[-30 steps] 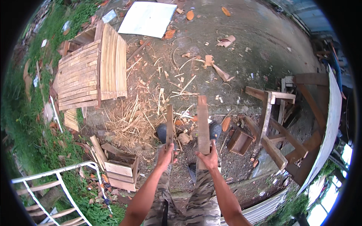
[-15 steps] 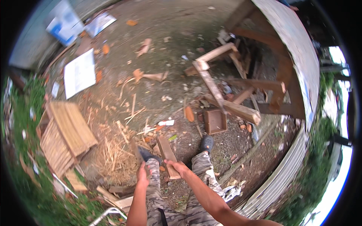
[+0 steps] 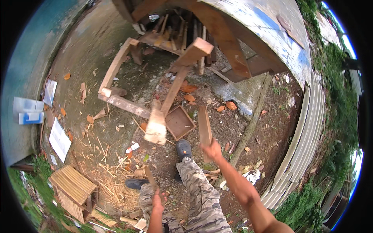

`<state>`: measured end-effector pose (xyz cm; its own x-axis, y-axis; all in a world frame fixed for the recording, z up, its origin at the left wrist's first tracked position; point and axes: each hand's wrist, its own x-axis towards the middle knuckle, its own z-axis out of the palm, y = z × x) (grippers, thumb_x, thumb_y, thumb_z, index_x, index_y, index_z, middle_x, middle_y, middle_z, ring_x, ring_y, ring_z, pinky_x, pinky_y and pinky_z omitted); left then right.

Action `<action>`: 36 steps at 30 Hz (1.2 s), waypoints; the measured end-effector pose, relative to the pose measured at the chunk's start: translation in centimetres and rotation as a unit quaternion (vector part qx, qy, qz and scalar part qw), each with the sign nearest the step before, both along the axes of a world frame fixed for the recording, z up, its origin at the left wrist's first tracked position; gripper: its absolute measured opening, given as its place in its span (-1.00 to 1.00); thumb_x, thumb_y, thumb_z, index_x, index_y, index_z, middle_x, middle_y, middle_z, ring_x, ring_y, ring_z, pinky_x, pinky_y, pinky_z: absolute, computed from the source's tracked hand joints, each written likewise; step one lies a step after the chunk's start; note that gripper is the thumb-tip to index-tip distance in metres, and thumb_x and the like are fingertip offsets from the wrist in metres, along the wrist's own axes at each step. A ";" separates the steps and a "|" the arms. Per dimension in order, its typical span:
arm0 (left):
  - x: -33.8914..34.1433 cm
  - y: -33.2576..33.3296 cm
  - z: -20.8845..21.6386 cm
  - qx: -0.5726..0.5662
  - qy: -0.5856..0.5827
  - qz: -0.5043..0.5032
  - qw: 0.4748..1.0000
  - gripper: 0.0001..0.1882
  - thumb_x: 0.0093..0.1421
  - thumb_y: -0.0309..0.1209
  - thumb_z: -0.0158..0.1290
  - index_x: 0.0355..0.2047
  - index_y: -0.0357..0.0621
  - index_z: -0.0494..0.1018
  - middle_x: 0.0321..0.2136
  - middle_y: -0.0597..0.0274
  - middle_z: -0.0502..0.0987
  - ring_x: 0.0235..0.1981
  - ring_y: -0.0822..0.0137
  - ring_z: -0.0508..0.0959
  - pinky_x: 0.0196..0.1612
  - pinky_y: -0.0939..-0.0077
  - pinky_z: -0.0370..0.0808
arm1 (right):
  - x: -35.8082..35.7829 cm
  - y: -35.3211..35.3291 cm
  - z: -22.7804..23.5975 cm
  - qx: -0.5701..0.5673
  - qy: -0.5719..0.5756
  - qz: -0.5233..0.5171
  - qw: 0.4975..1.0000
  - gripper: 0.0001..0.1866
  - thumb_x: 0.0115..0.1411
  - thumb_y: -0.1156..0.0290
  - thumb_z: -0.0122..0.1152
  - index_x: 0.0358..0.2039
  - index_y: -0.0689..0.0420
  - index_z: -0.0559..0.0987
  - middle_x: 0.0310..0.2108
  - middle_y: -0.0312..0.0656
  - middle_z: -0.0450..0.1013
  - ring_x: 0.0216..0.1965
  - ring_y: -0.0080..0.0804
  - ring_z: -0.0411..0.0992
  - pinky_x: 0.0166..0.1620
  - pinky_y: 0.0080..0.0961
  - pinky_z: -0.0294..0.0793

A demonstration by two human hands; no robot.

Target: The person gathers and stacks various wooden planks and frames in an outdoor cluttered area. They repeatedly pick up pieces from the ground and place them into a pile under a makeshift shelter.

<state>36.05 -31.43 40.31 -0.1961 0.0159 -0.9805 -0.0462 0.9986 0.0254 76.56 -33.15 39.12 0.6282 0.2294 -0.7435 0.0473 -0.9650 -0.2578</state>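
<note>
In my right hand (image 3: pixel 212 150), held out to the right, is a short wooden plank (image 3: pixel 204 126), gripped near its lower end and pointing away from me. My left hand (image 3: pixel 158 200) is closed low over my left leg, around a narrow, flat brown piece (image 3: pixel 150 177); I cannot tell whether it is a blade or a strip of wood. Just left of the plank lies a shallow wooden box (image 3: pixel 180 122) on the ground. A wooden frame of thick beams (image 3: pixel 128 106) stands beyond, one beam end reaching close to the box.
Wood shavings (image 3: pixel 116 190) cover the ground by my left foot. At the left sits a small slatted bamboo house (image 3: pixel 74 188). A large tilted tabletop (image 3: pixel 268 31) looms at the far right, above stacked wood. Corrugated sheets (image 3: pixel 297 145) line the right side.
My right hand has carried the plank right and away from my legs, turning it. My view has swung right toward the beams. My left hand keeps its hold low by the left leg.
</note>
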 end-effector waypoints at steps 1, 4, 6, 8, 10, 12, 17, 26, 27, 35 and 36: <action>2.3 -0.3 0.8 0.004 -0.024 -0.018 1.000 -0.69 0.28 -0.09 0.04 -0.19 -0.05 0.38 -0.52 0.25 0.44 -0.67 0.32 0.41 -0.64 0.41 0.40 | 3.6 2.4 0.5 0.049 -0.018 -0.001 0.999 -0.04 -0.21 -0.15 0.42 0.06 0.32 0.36 -0.09 0.19 0.50 -0.06 0.00 0.51 0.02 -0.23 0.50; 8.4 -0.7 3.0 0.014 -0.080 -0.088 0.993 -0.71 0.32 -0.14 -0.01 -0.13 -0.07 0.37 -0.48 0.22 0.49 -0.67 0.34 0.44 -0.63 0.43 0.43 | 14.5 11.6 1.2 0.169 -0.105 0.058 0.978 0.02 -0.20 -0.16 0.43 0.09 0.36 0.31 -0.09 0.25 0.48 -0.06 0.07 0.50 -0.01 -0.15 0.49; 11.2 -0.5 4.3 0.028 -0.094 -0.157 0.983 -0.70 0.33 -0.15 -0.01 -0.13 -0.10 0.37 -0.47 0.22 0.50 -0.66 0.36 0.45 -0.61 0.45 0.44 | 21.4 17.4 1.7 0.242 -0.151 0.068 0.956 -0.04 -0.14 -0.15 0.38 0.07 0.36 0.33 -0.15 0.27 0.49 -0.08 0.11 0.49 -0.05 -0.15 0.48; 13.7 -0.3 5.5 0.057 -0.095 -0.226 0.968 -0.68 0.35 -0.16 -0.05 -0.11 -0.17 0.35 -0.46 0.21 0.51 -0.65 0.40 0.48 -0.59 0.48 0.46 | 24.5 20.1 1.8 0.290 -0.245 0.015 0.925 -0.20 -0.03 -0.14 0.30 -0.02 0.34 0.42 -0.22 0.22 0.51 -0.13 0.12 0.50 -0.10 -0.10 0.46; 16.1 0.0 6.5 0.077 -0.081 -0.254 0.961 -0.66 0.36 -0.15 -0.05 -0.10 -0.19 0.35 -0.46 0.21 0.51 -0.66 0.40 0.47 -0.60 0.49 0.46 | 23.0 19.0 1.7 0.288 -0.248 0.014 0.925 -0.32 0.04 -0.10 0.24 -0.11 0.32 0.47 -0.25 0.20 0.52 -0.17 0.14 0.49 -0.13 -0.08 0.45; 18.6 0.2 6.9 0.106 -0.084 -0.288 0.948 -0.65 0.39 -0.13 -0.12 -0.07 -0.17 0.33 -0.45 0.19 0.53 -0.66 0.41 0.49 -0.61 0.52 0.46 | 19.5 15.5 2.1 0.294 -0.187 0.045 0.936 -0.42 0.17 -0.10 0.10 -0.23 0.28 0.54 -0.31 0.13 0.53 -0.24 0.10 0.51 -0.18 -0.06 0.44; 23.5 0.1 6.3 0.168 -0.122 -0.316 0.926 -0.56 0.40 -0.10 -0.19 -0.02 -0.24 0.40 -0.45 0.12 0.58 -0.61 0.37 0.55 -0.60 0.51 0.47 | 3.2 1.9 4.4 0.087 0.381 0.104 0.914 -0.03 0.13 -0.46 -0.10 0.07 0.31 0.45 -0.28 -0.03 0.54 -0.41 -0.26 0.54 -0.41 -0.35 0.55; 26.1 3.6 5.4 0.191 -0.146 -0.320 0.916 -0.37 0.38 0.04 -0.23 0.18 -0.23 0.33 -0.08 0.03 0.55 -0.19 0.30 0.58 -0.16 0.36 0.53 | 5.3 2.0 -0.4 0.132 0.089 -0.008 0.987 -0.46 0.13 0.40 0.16 0.12 0.32 0.32 -0.18 0.00 0.49 -0.27 -0.32 0.52 -0.27 -0.40 0.57; 26.0 5.4 6.2 0.177 -0.158 -0.226 0.945 -0.26 0.37 0.14 -0.30 0.19 -0.32 0.29 0.06 -0.03 0.47 -0.05 0.16 0.53 0.02 0.23 0.46 | 8.8 4.7 -1.1 0.149 0.114 -0.023 0.982 -0.48 0.13 0.40 0.08 0.11 0.31 0.35 -0.18 0.07 0.50 -0.30 -0.26 0.54 -0.25 -0.34 0.57; 26.0 21.0 11.2 0.119 -0.382 0.262 0.878 -0.04 0.19 0.33 -0.17 0.29 -0.27 0.07 0.18 -0.23 0.27 0.15 -0.10 0.39 0.09 0.04 0.51 | 28.0 28.2 8.9 0.332 0.062 -0.071 0.938 -0.03 0.12 -0.41 -0.01 0.26 0.18 0.26 0.20 0.08 0.29 0.19 0.03 0.30 0.16 0.04 0.32; 26.2 21.9 11.1 0.125 -0.400 0.260 0.870 -0.05 0.17 0.31 -0.10 0.27 -0.26 0.11 0.16 -0.24 0.29 0.12 -0.10 0.41 0.05 0.07 0.55 | 28.4 30.1 11.2 0.295 0.132 -0.089 0.942 -0.03 0.13 -0.38 0.01 0.27 0.21 0.24 0.23 0.08 0.23 0.20 0.04 0.28 0.12 0.05 0.38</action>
<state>62.21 -9.50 51.39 0.5032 0.3607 -0.7853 -0.5931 0.8051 -0.0103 105.01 -3.02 50.36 0.5073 0.5595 -0.6555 -0.2427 -0.6371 -0.7316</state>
